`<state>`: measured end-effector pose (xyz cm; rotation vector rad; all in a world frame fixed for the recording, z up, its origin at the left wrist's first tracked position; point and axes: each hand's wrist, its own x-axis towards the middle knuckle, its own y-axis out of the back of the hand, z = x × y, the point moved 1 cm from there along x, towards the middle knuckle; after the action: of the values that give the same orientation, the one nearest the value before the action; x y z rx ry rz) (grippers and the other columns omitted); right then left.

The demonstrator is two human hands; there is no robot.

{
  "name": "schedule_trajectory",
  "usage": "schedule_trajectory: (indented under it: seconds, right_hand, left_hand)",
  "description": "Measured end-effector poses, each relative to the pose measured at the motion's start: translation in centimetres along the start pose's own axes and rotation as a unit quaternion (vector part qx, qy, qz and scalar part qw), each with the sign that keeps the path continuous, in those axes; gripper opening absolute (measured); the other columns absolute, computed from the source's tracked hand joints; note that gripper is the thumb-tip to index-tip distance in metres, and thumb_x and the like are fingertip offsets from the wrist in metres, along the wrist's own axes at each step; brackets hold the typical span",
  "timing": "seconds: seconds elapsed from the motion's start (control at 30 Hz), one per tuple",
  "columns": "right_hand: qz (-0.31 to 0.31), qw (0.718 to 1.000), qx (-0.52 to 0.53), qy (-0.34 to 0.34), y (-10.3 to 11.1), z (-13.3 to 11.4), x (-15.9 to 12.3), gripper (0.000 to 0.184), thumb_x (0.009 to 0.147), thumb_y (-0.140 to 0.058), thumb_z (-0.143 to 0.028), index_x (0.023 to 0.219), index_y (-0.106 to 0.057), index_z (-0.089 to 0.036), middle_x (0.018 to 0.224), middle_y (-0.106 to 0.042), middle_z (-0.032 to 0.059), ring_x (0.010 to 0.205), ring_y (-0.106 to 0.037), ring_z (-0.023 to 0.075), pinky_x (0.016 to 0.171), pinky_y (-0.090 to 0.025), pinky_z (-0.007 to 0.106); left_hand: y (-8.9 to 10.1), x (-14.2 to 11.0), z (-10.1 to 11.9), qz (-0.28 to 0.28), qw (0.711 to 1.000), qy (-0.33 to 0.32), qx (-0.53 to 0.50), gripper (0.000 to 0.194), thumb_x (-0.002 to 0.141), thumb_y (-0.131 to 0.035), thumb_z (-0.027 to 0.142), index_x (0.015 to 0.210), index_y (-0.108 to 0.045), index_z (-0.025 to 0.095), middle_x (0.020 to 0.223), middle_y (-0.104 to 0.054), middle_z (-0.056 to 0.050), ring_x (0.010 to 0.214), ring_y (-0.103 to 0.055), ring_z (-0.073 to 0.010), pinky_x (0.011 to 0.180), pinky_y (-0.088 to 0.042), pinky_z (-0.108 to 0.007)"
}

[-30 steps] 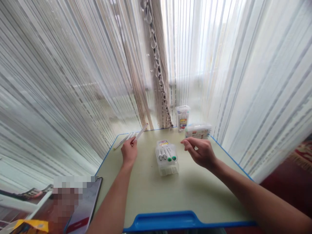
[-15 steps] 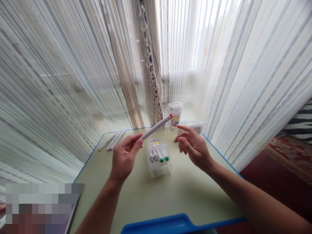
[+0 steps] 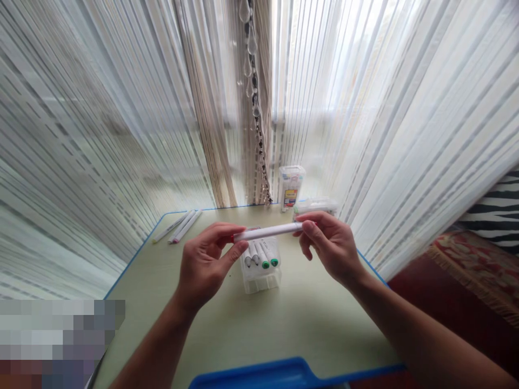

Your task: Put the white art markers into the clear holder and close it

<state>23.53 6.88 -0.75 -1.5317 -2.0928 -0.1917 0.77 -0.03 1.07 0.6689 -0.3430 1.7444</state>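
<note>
A white marker (image 3: pixel 267 232) with a red end lies level in the air, held at both ends. My left hand (image 3: pixel 206 265) pinches its left, red-tipped end. My right hand (image 3: pixel 330 246) pinches its right end. Just below the marker, a clear plastic box (image 3: pixel 261 267) lies on the pale green table (image 3: pixel 251 324) with several white markers in it, two showing green caps. Three loose markers (image 3: pixel 178 227) rest at the table's far left corner.
A clear upright box (image 3: pixel 291 186) and a clear lying case (image 3: pixel 314 205) stand at the table's far edge. Sheer striped curtains surround the table on three sides. A blue handle-like rim (image 3: pixel 259 373) runs along the near edge. A patterned rug (image 3: pixel 466 259) lies to the right.
My left hand lifted one marker from the far-left pile and swung it level over the box. My right hand closed on its other end.
</note>
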Motion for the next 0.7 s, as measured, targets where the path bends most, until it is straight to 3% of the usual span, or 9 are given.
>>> schedule_trajectory:
  seconds: [0.1,0.27,0.57,0.7]
  right_hand:
    - [-0.002,1.000,-0.001,0.005,-0.04,-0.05,-0.19,0.022,0.089,-0.076,-0.038,0.095,-0.071,-0.018,0.070,-0.070,0.0017,0.042,-0.056,0.0100,0.033,-0.042,0.021]
    - [-0.019,0.999,-0.028,0.023,-0.12,-0.40,-0.45,0.018,0.092,-0.073,-0.032,0.103,-0.071,-0.018,0.053,-0.059,-0.0047,0.041,-0.055,0.0110,0.037,-0.045,0.022]
    - [-0.016,1.000,-0.013,0.012,-0.33,-0.41,-0.53,0.030,0.085,-0.081,-0.031,0.111,-0.071,-0.020,0.070,-0.068,-0.0003,0.049,-0.064,0.0145,0.036,-0.052,0.025]
    - [-0.030,0.999,-0.019,-0.008,-0.13,-0.09,-0.41,0.030,0.087,-0.078,-0.029,0.114,-0.070,-0.018,0.062,-0.068,-0.0017,0.047,-0.064,0.0137,0.038,-0.052,0.024]
  left_hand:
    - [0.01,-0.07,-0.23,0.000,0.999,0.031,-0.007,0.022,0.077,-0.083,0.019,0.099,-0.081,0.015,0.081,-0.075,-0.004,0.069,-0.068,-0.0135,0.066,-0.059,-0.022]
    - [0.11,-0.02,-0.23,-0.009,0.998,0.055,-0.016,0.020,0.086,-0.075,0.028,0.100,-0.080,0.014,0.065,-0.071,-0.002,0.058,-0.065,-0.0124,0.056,-0.055,-0.021]
    - [0.23,-0.07,0.04,-0.006,0.997,0.071,0.000,0.020,0.086,-0.073,0.028,0.098,-0.080,0.014,0.061,-0.068,-0.001,0.056,-0.063,-0.0130,0.052,-0.053,-0.022]
    - [0.11,-0.10,0.35,-0.010,0.998,0.063,-0.010,0.017,0.083,-0.074,0.025,0.094,-0.079,0.014,0.059,-0.066,0.000,0.053,-0.060,-0.0115,0.050,-0.050,-0.020]
